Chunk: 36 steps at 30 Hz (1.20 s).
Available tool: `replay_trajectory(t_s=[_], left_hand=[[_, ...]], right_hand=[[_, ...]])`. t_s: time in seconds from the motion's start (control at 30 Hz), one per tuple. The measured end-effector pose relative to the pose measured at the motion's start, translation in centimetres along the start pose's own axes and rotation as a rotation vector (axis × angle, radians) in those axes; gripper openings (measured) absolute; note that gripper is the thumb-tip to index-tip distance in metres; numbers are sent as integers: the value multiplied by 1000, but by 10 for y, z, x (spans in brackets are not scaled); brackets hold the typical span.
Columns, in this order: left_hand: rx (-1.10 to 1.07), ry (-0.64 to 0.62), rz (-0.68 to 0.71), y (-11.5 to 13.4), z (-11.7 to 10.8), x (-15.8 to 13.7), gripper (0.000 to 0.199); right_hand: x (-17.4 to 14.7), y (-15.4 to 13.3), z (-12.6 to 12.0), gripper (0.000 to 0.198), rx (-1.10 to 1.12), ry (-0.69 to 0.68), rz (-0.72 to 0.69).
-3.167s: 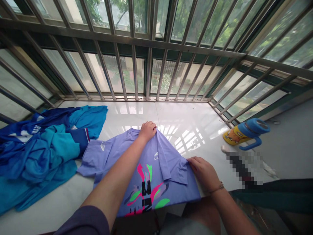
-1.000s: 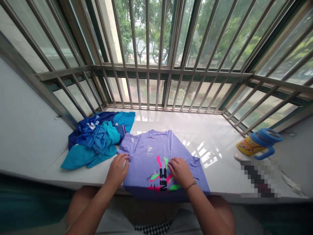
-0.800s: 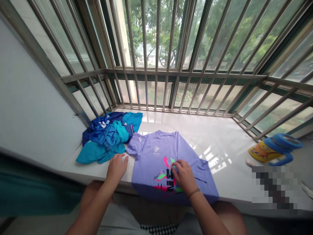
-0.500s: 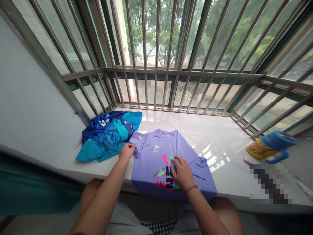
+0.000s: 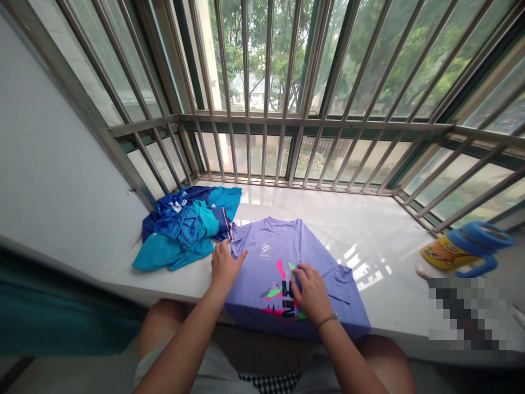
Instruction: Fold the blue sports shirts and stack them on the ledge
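From my remote station I report one purple T-shirt (image 5: pixel 250 273) lying front up on the white window ledge (image 5: pixel 348 210), centre near, its collar (image 5: pixel 283 222) to the far side and its lower part reaching over the near edge. The right sleeve (image 5: pixel 339 280) lies bunched and creased against the body.

Left hand (image 5: pixel 226 265): at the left sleeve (image 5: pixel 238 234), thumb spread well away from the other fingers; I observe no pinch on the cloth. Right hand (image 5: pixel 312 291): over the bright print (image 5: pixel 282 293), fingers loosely curved, thumb apart from them; I cannot tell how firmly they press.

At far left is a heap of blue clothes (image 5: pixel 180 224), its striped edge meeting or nearly meeting the left sleeve. At right, well apart from the shirt, I note a blue and yellow mug (image 5: pixel 461 249) and, nearer, a patch I cannot identify.

Handling, in my judgement: light, soft and limp, not fragile, probably thin and smooth enough to slide on the glossy surface. The overhang may drag it nearward. Soundest holds: the shoulder seams, sleeve ends and hem corners, taken between thumb and fingertips; mid-panel pressure would likely wrinkle it.
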<state>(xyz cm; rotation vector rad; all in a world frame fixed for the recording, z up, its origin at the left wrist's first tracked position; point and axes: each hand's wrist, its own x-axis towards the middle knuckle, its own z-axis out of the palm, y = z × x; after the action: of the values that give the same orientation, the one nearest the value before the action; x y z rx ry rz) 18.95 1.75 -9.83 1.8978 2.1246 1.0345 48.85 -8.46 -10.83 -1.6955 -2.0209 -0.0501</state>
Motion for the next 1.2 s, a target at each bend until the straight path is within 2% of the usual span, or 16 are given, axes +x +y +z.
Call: replay_trajectory(t_s=[0.07,0.13,0.23,0.33,0.4,0.47,0.57,0.6,0.67,0.77,0.93,1.07,1.2], left_hand=[[43,-85,-57,-4,7,13,59],[16,-137,-85,-4,13,29,44],[-46,-148,-141,-1,19,53,15],[-106,-151,-131,6,18,63,17],[-156,-141,-76,12,12,54,22],[-201,-179,153,15,6,33,19],[-210,-364,757,13,-2,-10,16],[-188,-419,919,11,-4,-23,18],[-141,-460,1059,4,-7,-42,22],[-133,-426,1006,-7,-13,-52,25],[-188,-381,862,-19,-23,-43,23],[-209,-348,729,-28,-23,-30,45],[-184,-392,606,-28,-18,-19,57]], right_hand=[[0,0,-1,25,-2,-4,5],[0,0,-1,24,2,-5,5],[0,0,-1,23,21,-6,1],[0,0,-1,22,40,-5,8],[-1,-1,-1,21,47,0,13],[-1,-1,-1,21,49,3,15],[-1,0,0,21,37,-2,2],[-1,0,1,22,27,-3,-4],[-2,1,2,26,-1,-5,-11],[-3,3,4,34,-39,-4,-9],[0,1,0,41,-68,-34,-40],[8,-7,-11,43,-51,-134,-65],[15,-15,-21,32,-11,-211,-20]])
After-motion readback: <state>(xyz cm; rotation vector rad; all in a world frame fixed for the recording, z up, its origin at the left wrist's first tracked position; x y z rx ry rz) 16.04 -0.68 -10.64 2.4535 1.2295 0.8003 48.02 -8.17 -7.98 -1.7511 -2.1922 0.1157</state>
